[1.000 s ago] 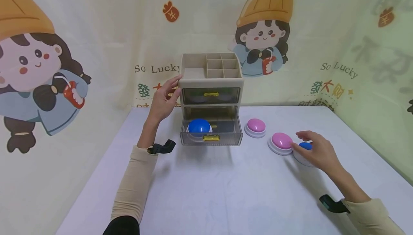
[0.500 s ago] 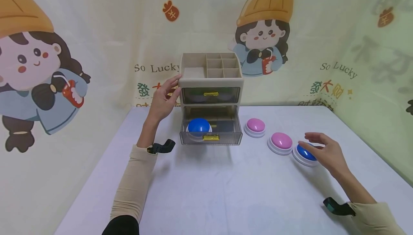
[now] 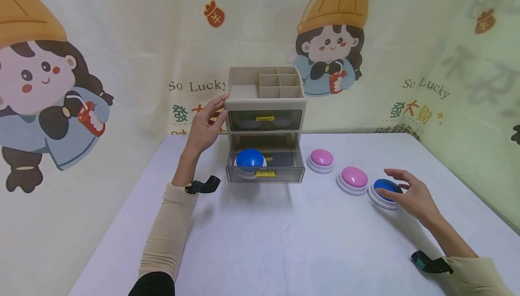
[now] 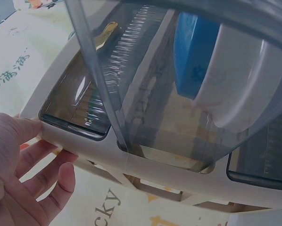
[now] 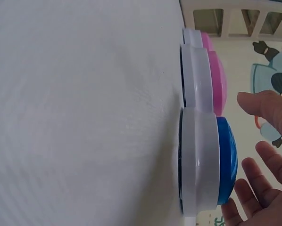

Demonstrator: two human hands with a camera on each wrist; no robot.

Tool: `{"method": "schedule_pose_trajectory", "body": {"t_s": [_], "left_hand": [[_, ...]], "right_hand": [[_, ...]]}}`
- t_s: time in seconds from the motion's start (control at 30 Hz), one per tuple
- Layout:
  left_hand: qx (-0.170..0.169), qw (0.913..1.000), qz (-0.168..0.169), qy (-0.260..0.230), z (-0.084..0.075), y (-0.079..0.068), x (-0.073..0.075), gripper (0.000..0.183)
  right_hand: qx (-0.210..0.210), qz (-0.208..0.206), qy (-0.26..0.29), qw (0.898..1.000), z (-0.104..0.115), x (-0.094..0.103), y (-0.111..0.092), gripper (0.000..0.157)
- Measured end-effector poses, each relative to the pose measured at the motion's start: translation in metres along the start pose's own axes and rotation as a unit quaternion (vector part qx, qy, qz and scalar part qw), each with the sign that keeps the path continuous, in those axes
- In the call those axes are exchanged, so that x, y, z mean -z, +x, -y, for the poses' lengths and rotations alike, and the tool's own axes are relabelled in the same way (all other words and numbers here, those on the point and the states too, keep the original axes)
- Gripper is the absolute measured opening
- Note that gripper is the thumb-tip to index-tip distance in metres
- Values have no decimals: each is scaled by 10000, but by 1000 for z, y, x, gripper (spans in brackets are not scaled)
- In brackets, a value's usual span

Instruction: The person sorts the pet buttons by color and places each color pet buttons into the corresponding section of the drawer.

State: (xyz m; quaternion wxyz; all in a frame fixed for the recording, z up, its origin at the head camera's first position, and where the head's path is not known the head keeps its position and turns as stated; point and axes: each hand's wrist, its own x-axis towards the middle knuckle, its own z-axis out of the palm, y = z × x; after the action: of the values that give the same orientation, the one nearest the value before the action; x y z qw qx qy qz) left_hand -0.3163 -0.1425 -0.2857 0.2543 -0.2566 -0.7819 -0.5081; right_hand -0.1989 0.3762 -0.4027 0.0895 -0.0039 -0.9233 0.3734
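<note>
Head view: your right hand [image 3: 410, 193] hovers with fingers spread, holding nothing, over the blue dome button on its white base [image 3: 383, 192], rightmost on the table. Your left hand [image 3: 206, 124] rests flat-fingered against the beige two-drawer organiser [image 3: 266, 102], well apart leftward.

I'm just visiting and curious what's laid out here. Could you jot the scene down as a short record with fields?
Left hand: left hand rests against the left side of the beige drawer organizer
Right hand: right hand hovers with spread fingers over the blue push button, no grip on it
Bottom drawer: bottom drawer pulled out, holding another blue button
Top drawer: top drawer closed
Loose on the white table: two pink buttons, far and near
</note>
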Motion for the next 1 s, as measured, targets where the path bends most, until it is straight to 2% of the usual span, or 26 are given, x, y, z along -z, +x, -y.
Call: {"method": "schedule_pose_trajectory", "body": {"t_s": [0.23,0.37,0.77,1.0], "left_hand": [[-4,10000,-10,4,0,0,1,45],[-22,10000,-26,31,1,1,1,45],[57,10000,-11,39,1,-1,1,45],[9,10000,-22,44,2,0,-1,45]], "right_hand": [[-372,670,-171,9969,-9,0,4,85],[-491,894,-327,9942,-13,-1,6,87],[-574,784,-378,9946,-15,-3,6,89],[-841,722,176,9937,-16,1,3,90]]}}
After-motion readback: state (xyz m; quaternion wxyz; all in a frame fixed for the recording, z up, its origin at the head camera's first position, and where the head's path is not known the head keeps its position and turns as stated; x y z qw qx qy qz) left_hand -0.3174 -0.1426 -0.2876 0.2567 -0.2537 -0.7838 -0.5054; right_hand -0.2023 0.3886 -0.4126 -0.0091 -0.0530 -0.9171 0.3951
